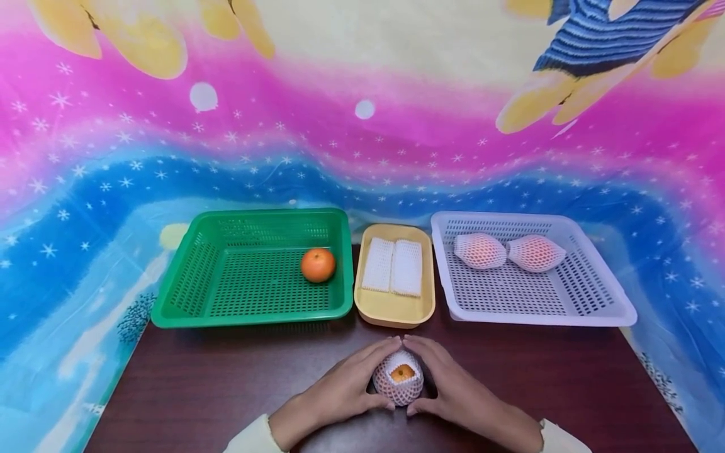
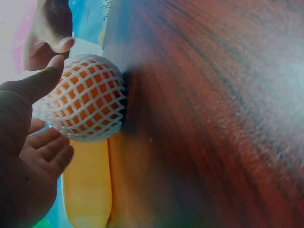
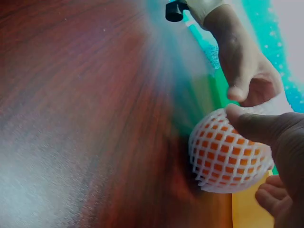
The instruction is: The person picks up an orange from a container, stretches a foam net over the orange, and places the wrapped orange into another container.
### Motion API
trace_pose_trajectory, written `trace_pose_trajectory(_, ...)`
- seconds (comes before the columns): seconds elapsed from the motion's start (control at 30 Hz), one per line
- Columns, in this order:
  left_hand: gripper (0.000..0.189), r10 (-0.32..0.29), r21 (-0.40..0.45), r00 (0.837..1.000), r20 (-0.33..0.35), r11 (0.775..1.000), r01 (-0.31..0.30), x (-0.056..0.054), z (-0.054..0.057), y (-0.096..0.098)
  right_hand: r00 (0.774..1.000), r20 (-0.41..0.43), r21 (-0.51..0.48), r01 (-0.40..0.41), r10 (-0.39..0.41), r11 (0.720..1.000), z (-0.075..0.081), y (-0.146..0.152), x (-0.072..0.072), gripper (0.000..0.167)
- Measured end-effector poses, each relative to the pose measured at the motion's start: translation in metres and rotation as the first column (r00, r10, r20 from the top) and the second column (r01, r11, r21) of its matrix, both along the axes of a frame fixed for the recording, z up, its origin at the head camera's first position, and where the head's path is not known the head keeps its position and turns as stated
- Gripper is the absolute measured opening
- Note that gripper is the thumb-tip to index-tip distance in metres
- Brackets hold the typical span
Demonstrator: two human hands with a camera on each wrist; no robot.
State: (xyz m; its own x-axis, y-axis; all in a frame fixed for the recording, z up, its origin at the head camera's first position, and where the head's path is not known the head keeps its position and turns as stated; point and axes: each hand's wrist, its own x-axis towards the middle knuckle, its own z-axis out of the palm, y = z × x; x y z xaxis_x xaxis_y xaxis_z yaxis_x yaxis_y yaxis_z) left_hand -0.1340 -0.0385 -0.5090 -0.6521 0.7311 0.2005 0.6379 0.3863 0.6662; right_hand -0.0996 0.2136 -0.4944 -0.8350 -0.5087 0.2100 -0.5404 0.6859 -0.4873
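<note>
An orange in a white foam net sleeve (image 1: pixel 398 380) stands on the table between my two hands, its top showing through the net's opening. My left hand (image 1: pixel 348 380) arches along its left side and my right hand (image 1: pixel 450 384) along its right, fingertips meeting beyond it, thumbs on the near side. In the left wrist view the netted orange (image 2: pixel 90 102) sits beside the left thumb (image 2: pixel 45 80), with the fingers spread below. The right wrist view has the right thumb (image 3: pixel 251 124) at the net's upper edge; whether the fingers press the net is unclear.
A green basket (image 1: pixel 255 319) at left holds a bare orange (image 1: pixel 318 265). Two flat foam nets (image 1: pixel 392 267) lie in a yellow tray (image 1: pixel 394 314) at centre. The white basket (image 1: pixel 538 318) at right holds two netted fruits (image 1: pixel 510 253). Behind hangs a patterned cloth (image 1: pixel 362 145).
</note>
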Motion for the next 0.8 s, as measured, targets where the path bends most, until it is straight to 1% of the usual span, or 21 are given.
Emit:
trace_pose_trajectory(0.07, 0.086, -0.004, 0.022, 1.0, -0.025, 1.0, 0.005, 0.0, -0.001, 0.0, 0.999, -0.044, -0.036, -0.014, 0.013, 0.999, 0.0, -0.001, 0.001, 0.094)
trace_pose_trajectory(0.13, 0.08, -0.008, 0.029, 1.0, -0.021, 1.0, 0.009, 0.0, -0.003, 0.001, 0.997, -0.075, -0.058, -0.03, 0.026, 0.998, -0.003, -0.001, 0.001, 0.084)
trace_pose_trajectory(0.2, 0.079, -0.005, 0.017, 1.0, -0.009, 1.0, 0.005, 0.0, -0.005, 0.002, 0.997, -0.068, -0.067, -0.032, 0.028, 0.997, -0.005, -0.001, 0.002, 0.079)
trace_pose_trajectory(0.27, 0.082, 0.003, -0.006, 1.0, 0.006, 1.0, -0.003, -0.001, -0.006, 0.003, 0.998, -0.051, -0.06, -0.025, 0.022, 0.998, -0.008, -0.001, 0.002, 0.079)
trace_pose_trajectory(0.4, 0.088, 0.02, -0.051, 0.999, 0.028, 0.999, -0.019, -0.002, -0.008, 0.005, 1.0, 0.013, -0.046, -0.003, 0.004, 0.999, -0.012, -0.002, 0.002, 0.086)
trace_pose_trajectory(0.57, 0.094, 0.026, -0.057, 0.997, 0.077, 0.998, -0.022, -0.003, -0.01, 0.006, 0.997, 0.08, -0.027, 0.02, -0.017, 0.999, -0.015, -0.004, 0.001, 0.092)
trace_pose_trajectory(0.67, 0.096, 0.03, -0.062, 0.995, 0.096, 0.998, -0.024, -0.002, -0.012, 0.006, 0.996, 0.092, -0.014, 0.023, -0.021, 1.0, -0.017, -0.004, 0.001, 0.095)
trace_pose_trajectory(0.8, 0.098, 0.038, -0.067, 0.994, 0.099, 0.997, -0.032, -0.002, -0.016, 0.007, 0.997, 0.075, -0.006, 0.022, -0.021, 1.0, -0.022, -0.003, 0.001, 0.096)
